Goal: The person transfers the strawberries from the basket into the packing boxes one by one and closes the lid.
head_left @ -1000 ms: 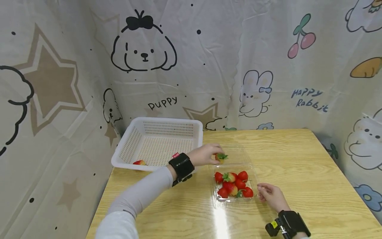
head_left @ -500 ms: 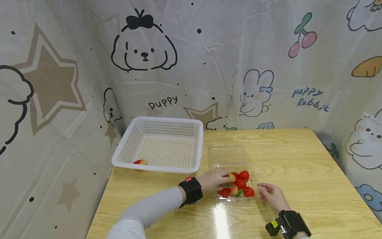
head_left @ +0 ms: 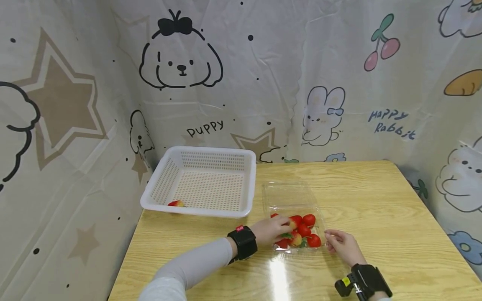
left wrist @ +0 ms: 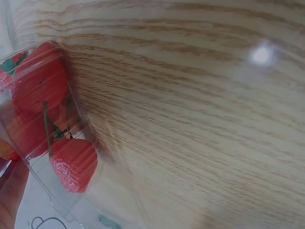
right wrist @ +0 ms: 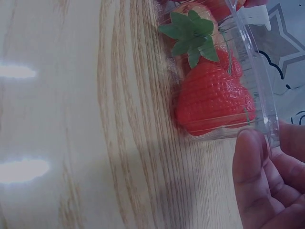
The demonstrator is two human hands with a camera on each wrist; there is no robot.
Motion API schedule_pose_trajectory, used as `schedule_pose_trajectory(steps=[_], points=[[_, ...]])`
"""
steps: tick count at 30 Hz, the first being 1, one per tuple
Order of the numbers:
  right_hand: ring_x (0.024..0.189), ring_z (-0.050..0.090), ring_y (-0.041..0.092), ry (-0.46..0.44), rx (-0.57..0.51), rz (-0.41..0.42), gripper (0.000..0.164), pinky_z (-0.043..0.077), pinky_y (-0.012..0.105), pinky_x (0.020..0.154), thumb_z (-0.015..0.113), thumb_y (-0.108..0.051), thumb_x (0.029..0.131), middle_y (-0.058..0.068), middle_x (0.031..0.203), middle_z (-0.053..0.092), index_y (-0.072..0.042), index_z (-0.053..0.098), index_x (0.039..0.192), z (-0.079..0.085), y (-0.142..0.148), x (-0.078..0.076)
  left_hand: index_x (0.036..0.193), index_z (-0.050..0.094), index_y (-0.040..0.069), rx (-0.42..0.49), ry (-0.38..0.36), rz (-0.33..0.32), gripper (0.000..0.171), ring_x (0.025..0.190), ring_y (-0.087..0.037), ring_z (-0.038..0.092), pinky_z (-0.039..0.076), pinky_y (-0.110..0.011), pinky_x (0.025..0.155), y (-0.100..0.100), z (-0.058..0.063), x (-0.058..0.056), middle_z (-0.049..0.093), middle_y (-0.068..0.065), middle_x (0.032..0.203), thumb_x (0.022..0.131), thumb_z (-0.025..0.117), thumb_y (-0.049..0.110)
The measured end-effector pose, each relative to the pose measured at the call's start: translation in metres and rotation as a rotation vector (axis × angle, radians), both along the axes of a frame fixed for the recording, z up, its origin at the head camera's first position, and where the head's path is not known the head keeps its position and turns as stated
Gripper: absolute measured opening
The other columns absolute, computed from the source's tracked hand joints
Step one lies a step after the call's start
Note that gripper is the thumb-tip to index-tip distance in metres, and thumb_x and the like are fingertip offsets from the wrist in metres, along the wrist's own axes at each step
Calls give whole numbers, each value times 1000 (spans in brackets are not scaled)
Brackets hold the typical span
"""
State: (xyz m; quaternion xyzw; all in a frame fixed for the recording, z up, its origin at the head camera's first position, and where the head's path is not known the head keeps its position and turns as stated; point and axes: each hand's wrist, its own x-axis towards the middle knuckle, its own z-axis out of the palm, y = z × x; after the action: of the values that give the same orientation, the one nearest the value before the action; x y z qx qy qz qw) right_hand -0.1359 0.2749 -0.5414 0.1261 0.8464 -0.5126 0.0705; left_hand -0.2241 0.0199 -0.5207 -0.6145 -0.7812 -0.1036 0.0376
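My left hand [head_left: 269, 230] reaches into a clear plastic clamshell box [head_left: 320, 217], its fingers curled around a strawberry [head_left: 287, 235] whose green leaves show beneath them. Other red strawberries [head_left: 304, 230] fill the box; the hand covers several. In the left wrist view, fingertips [left wrist: 14, 188] appear at the left edge, below strawberries seen through the plastic wall. My right hand [head_left: 343, 246] pinches the box's right rim between thumb and fingers. The right wrist view has the thumb [right wrist: 250, 162] against the box corner, close to a red strawberry [right wrist: 209, 102].
A white perforated basket [head_left: 248, 179] stands at the back left with a red and yellow strawberry [head_left: 176, 203] near its front wall. The box's clear lid [head_left: 288, 194] lies folded back on the wooden table [head_left: 357, 188]. A printed cloth [head_left: 263, 83] hangs behind.
My left hand has moved from above the lid down and forward into the box, carrying a strawberry, and now stays among the others. The right hand keeps its place on the rim.
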Motion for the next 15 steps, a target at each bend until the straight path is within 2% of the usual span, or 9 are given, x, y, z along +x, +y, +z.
schedule_pose_trajectory(steps=[4,7,11,15], points=[[69,59,19,-10,6,3,34,51,29,60,51,-11,93,9,76,62,11,52,118,1,0,0,109,62,10,40,-32,-18,26,102,-16,52,41,-14,86,-2,1,-2,54,-6,111,83,63,6],[69,59,18,-14,10,2,34,51,29,60,51,-11,93,9,76,62,11,52,118,1,0,0,111,63,9,53,-60,-28,31,102,-18,53,41,-16,88,-6,9,-4,54,-9,113,80,64,4],[69,59,18,-17,9,2,34,51,29,60,51,-12,93,9,76,62,11,52,118,0,1,0,118,60,10,-4,-72,21,39,107,-19,54,43,-19,87,-19,34,-11,52,-10,120,80,63,8],[69,59,18,-15,9,5,34,51,29,60,51,-12,93,9,76,62,11,52,118,-1,0,0,116,60,8,-24,-5,70,35,108,-20,55,44,-22,90,-40,67,-31,54,-10,120,82,62,12]])
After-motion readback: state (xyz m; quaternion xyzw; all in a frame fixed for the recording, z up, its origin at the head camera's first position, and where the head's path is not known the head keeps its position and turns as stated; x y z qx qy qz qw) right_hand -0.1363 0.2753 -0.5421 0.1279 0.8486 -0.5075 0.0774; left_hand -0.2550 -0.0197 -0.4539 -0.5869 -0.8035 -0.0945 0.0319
